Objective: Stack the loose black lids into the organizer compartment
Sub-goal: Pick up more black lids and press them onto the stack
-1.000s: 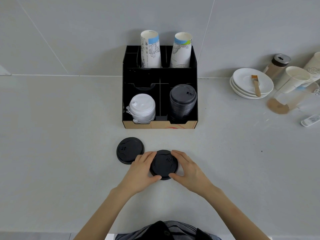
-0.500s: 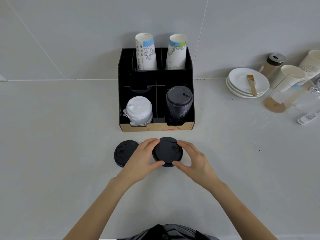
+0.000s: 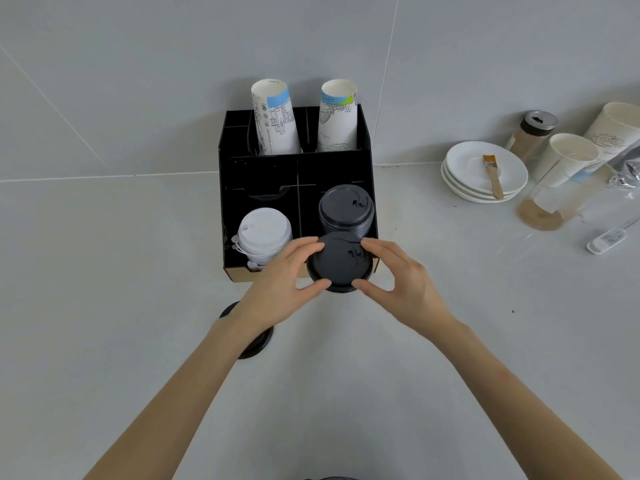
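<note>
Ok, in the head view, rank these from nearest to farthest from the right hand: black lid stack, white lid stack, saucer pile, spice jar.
From the right hand:
1. black lid stack, just beyond, organizer's right front compartment.
2. white lid stack, left front compartment.
3. saucer pile, far right.
4. spice jar, behind the saucers.

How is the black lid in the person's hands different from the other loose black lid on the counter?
The held lid is gripped at its rim by the left hand and right hand, in front of the organizer. The counter lid lies untouched, mostly hidden under the left forearm. Both look round and black.
</note>
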